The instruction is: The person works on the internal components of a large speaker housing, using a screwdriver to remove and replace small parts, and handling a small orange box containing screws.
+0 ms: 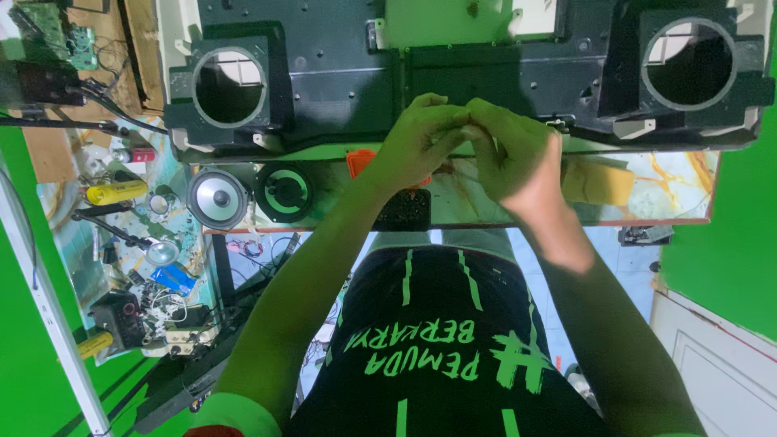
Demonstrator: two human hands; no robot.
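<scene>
Head cam: my left hand [417, 137] and right hand [506, 154] are pinched together, fingertips touching; can't tell what's between them, too small. They hover at the near edge of a black speaker panel [453, 65], matte moulded plastic running left-right, with round holes at both ends. Two loose speakers [251, 196] sit nearby.

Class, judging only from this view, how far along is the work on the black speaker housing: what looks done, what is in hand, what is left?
Done: two loose speakers lie on the bench, and both round openings in the black housing stand empty. In hand: the left hand and right hand meet fingertip to fingertip at the housing's near edge, pinching something too small to identify. Left: apparently everything beyond this; the openings remain unfilled.
</scene>
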